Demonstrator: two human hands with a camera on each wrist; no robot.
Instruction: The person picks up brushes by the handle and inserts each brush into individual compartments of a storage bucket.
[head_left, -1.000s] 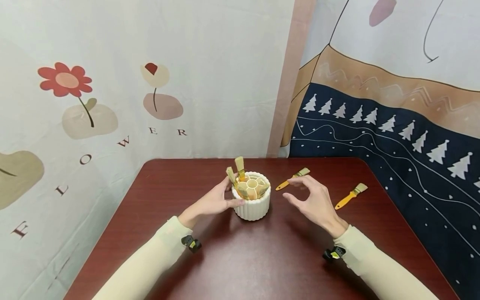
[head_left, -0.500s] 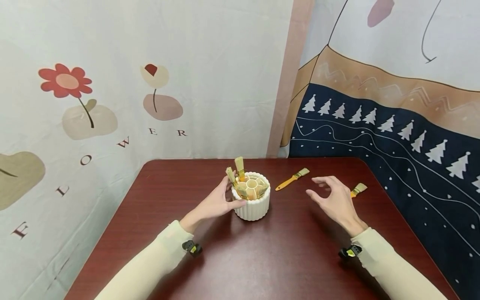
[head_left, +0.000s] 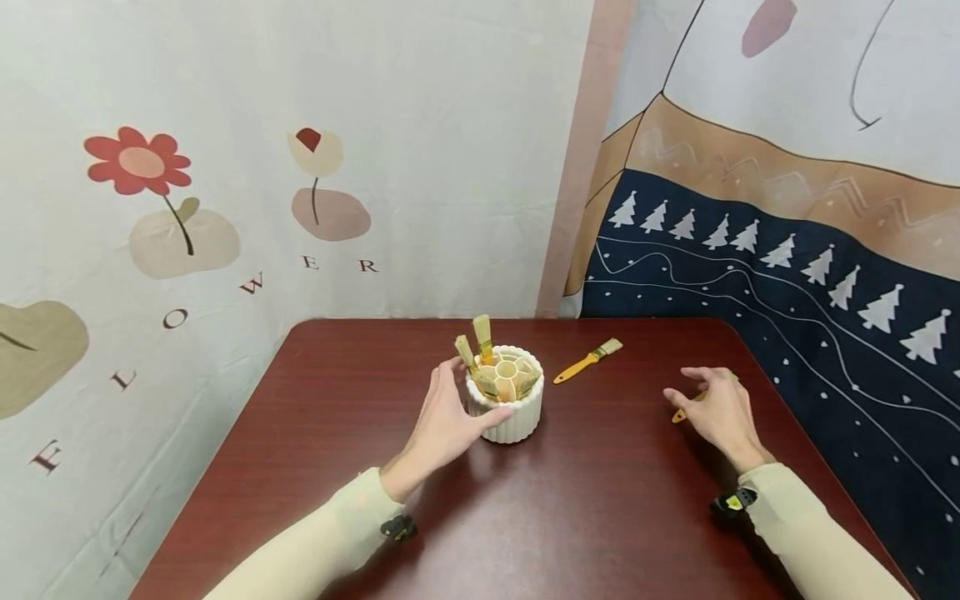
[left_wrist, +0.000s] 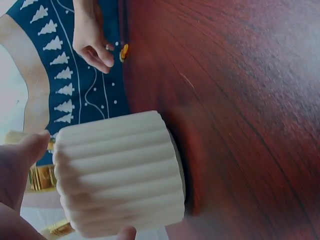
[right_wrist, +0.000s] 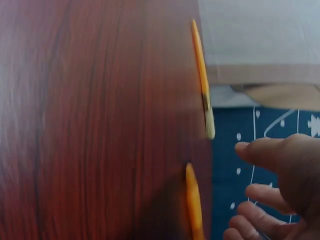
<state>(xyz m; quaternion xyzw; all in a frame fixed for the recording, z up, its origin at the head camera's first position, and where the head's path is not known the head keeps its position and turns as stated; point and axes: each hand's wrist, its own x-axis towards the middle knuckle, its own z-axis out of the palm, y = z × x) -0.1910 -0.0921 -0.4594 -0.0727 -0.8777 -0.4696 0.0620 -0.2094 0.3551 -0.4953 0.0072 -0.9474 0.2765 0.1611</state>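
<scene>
A white ribbed pot with a spoked divider in its top stands on the table, several paintbrushes upright in it. My left hand holds the pot from the left, thumb at the front and fingers round the far side. In the left wrist view the pot fills much of the frame. My right hand hovers over a yellow-handled paintbrush, its fingers bent and apart, covering most of it. In the right wrist view that paintbrush lies left of the fingers, apart from them.
Another yellow paintbrush lies right of the pot, bristles pointing away to the right. The dark red wooden table ends at printed cloths, one with flowers behind and a navy one with trees on the right.
My right hand has moved right, from beside the nearer-to-pot paintbrush to over the right-hand one. The left hand stays at the pot, its thumb slid slightly further across the front.
</scene>
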